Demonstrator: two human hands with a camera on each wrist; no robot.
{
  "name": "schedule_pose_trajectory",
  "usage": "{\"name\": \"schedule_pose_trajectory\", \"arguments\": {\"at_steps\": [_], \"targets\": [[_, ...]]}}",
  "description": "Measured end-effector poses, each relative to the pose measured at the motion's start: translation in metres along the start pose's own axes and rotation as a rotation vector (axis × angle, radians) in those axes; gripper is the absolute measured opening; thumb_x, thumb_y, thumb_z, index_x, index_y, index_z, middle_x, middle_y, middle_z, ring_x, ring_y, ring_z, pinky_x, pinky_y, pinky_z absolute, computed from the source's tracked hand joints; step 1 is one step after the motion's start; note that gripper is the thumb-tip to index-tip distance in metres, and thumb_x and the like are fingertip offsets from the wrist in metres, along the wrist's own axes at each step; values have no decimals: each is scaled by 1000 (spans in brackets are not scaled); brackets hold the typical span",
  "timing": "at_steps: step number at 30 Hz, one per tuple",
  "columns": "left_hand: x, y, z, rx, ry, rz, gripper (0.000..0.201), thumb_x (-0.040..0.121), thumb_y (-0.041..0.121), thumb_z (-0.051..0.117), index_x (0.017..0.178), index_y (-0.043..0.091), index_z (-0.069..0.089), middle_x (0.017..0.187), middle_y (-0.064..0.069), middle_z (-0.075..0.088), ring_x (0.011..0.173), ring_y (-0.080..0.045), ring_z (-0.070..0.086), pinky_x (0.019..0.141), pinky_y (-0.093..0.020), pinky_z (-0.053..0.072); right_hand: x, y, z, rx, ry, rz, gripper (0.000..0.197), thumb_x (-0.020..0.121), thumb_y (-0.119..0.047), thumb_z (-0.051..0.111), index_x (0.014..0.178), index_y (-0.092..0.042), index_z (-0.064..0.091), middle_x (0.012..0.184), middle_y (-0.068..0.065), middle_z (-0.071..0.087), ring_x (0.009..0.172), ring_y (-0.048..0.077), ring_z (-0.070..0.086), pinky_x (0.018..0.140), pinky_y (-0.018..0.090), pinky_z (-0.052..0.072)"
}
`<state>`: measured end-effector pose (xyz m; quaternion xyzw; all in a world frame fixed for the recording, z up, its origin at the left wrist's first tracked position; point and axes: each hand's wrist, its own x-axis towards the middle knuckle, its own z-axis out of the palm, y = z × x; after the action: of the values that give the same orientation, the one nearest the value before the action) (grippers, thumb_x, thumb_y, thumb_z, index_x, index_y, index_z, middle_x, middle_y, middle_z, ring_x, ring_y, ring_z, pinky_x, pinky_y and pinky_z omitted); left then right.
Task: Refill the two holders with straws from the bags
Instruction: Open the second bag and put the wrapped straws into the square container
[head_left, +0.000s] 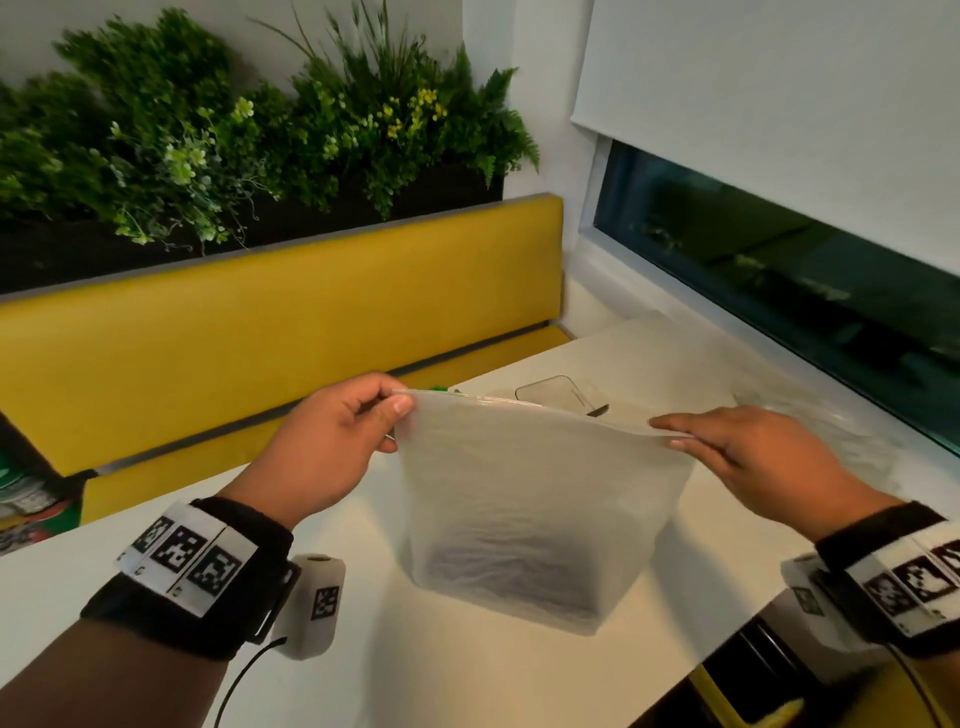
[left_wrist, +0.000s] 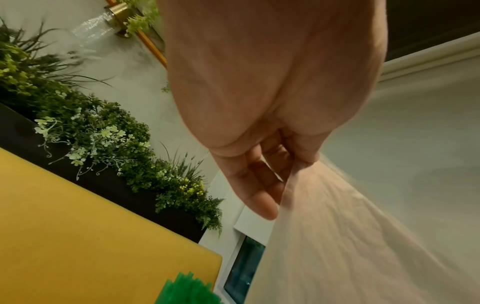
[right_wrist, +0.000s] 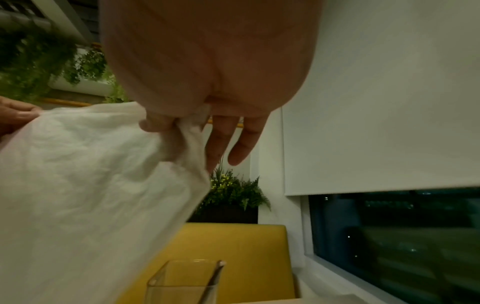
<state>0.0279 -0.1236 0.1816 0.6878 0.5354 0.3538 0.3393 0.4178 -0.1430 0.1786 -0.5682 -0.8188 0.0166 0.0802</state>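
Observation:
A cloudy translucent plastic bag (head_left: 535, 499) hangs upright above the white table (head_left: 363, 675), with something dark showing faintly at its bottom. My left hand (head_left: 337, 441) pinches the bag's top left corner between thumb and fingers. My right hand (head_left: 727, 452) pinches the top right corner, its other fingers stretched out. The same bag (left_wrist: 350, 236) fills the lower right of the left wrist view, and the bag (right_wrist: 91, 185) fills the left of the right wrist view. Behind the bag stands a clear square holder (head_left: 553, 392) with one straw in it; the holder (right_wrist: 182, 281) is also seen from the right wrist. Green straws (left_wrist: 189, 292) show below my left hand.
A yellow bench back (head_left: 260, 338) runs behind the table, topped by a dark planter with green plants (head_left: 234, 130). A window with a white blind (head_left: 779, 130) lines the right side. Crumpled clear plastic (head_left: 810, 410) lies on the table by the window.

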Motion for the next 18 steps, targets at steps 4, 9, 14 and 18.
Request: {"name": "schedule_pose_trajectory", "arguments": {"at_steps": [4,9,14,18], "targets": [[4,-3,1,16,20,-14,20,101,31,53,88,33,68,86,11,72,78,-11,69,76,-37,58,-4,12,-12,9,-120,33,63,91,-69,20,126,-38,61,114,-12,71,97,12,66,82,31,53],[12,15,37,635,288,368,31,92,31,64,122,25,59,125,-4,56,116,-25,50,99,-48,42,14,-13,-24,84,-139,43,55,93,-66,23,126,-42,60,116,-20,67,97,6,63,85,31,52],[28,27,93,859,43,545,35,87,40,68,119,30,60,110,3,66,103,-24,60,94,-51,38,19,-18,-28,177,-132,72,34,84,-66,32,100,-55,60,99,-33,64,94,5,64,85,33,53],[39,18,90,746,71,623,14,86,26,73,100,23,74,93,-2,61,86,-25,55,73,-40,44,15,-16,-35,401,-200,190,36,80,-75,48,104,-55,66,106,-33,67,101,-7,60,97,31,47]]}}
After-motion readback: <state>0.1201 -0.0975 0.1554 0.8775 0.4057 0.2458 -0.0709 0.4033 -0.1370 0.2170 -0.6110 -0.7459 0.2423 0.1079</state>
